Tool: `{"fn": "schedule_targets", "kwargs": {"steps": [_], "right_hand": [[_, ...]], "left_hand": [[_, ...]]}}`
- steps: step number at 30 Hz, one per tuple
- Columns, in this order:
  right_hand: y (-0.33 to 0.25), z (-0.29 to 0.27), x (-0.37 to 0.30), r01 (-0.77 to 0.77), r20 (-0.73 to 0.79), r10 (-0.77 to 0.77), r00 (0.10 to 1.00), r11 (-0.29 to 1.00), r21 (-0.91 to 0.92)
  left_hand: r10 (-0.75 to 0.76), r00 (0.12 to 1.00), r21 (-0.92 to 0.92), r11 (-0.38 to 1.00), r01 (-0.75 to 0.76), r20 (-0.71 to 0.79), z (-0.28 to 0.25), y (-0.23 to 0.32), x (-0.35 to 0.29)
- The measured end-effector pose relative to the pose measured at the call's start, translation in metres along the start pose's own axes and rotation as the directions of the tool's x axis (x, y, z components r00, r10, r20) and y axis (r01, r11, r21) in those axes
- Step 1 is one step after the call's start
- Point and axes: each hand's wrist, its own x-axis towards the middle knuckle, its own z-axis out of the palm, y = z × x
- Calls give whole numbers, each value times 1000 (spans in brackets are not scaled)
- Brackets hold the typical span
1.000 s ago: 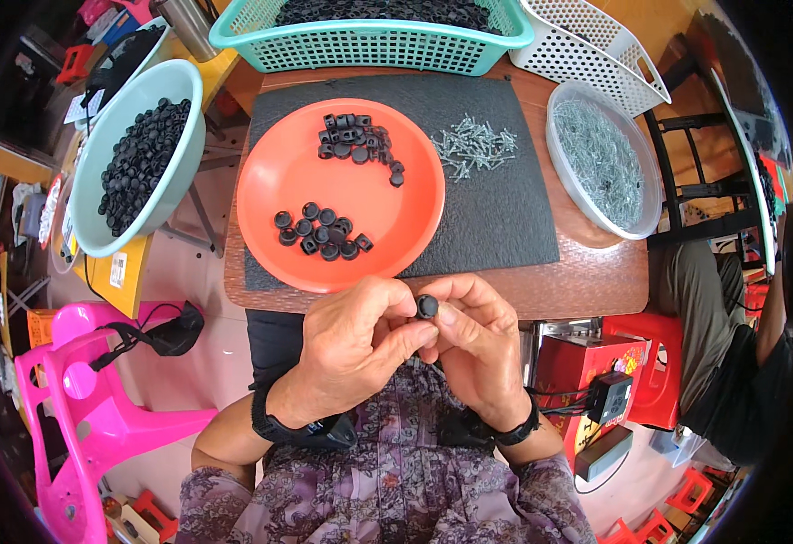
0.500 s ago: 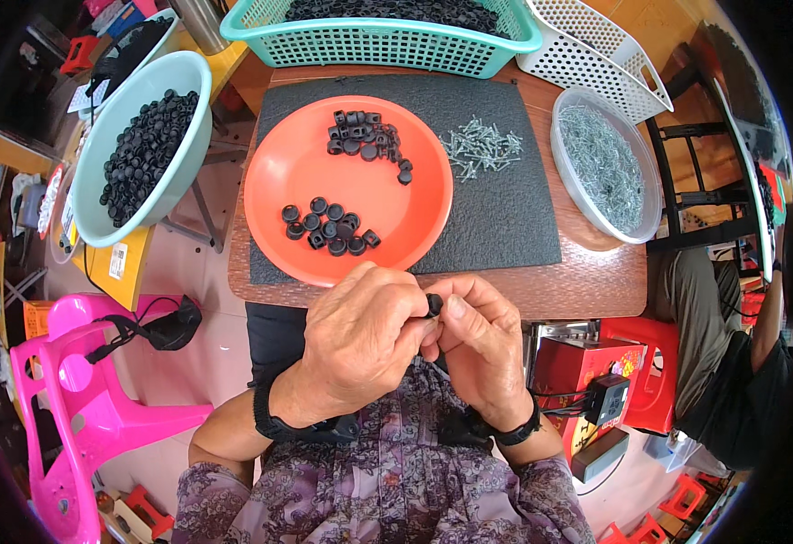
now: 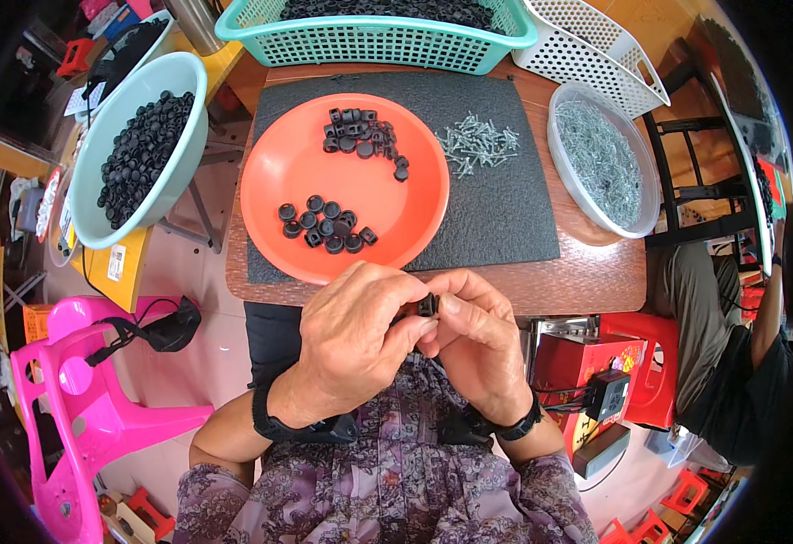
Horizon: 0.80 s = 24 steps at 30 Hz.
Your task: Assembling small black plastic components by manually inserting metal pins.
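Note:
Between my two hands, just off the table's near edge, is a small black plastic part (image 3: 428, 306). My left hand (image 3: 355, 326) pinches it from the left with thumb and forefinger. From the right, the thumb and fingers of my right hand (image 3: 478, 340) close on the same part; fingers cover much of it. An orange plate (image 3: 296, 181) beyond my hands carries two groups of similar black parts, one at its far side (image 3: 364, 145) and one at its near side (image 3: 333, 245). A loose pile of silver screws (image 3: 478, 143) lies right of the plate on a black mat (image 3: 505, 227).
A round clear tub (image 3: 655, 195) of screws stands at the table's right. Behind are a green basket (image 3: 369, 45) of black parts and a white perforated basket (image 3: 614, 54). To the left are a pale green basin (image 3: 192, 118) and a pink chair (image 3: 97, 408). Another person's leg (image 3: 700, 335) is at right.
The black part has turned between my fingertips and shows a different side. My left thumb has shifted against it. Both hands stay in nearly the same place.

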Motion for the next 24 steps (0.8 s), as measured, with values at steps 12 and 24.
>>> {"fn": "schedule_targets", "kwargs": {"steps": [12,24], "right_hand": [[2,-7,-1,10,14,-11,1000,998,63],[-26,-10,2,179,-87,-178,980,984,7]], "left_hand": [[92,996,75,993,-93,13,2,1,-2],[-64,996,-38,997,66,67,4,2,-4]]}}
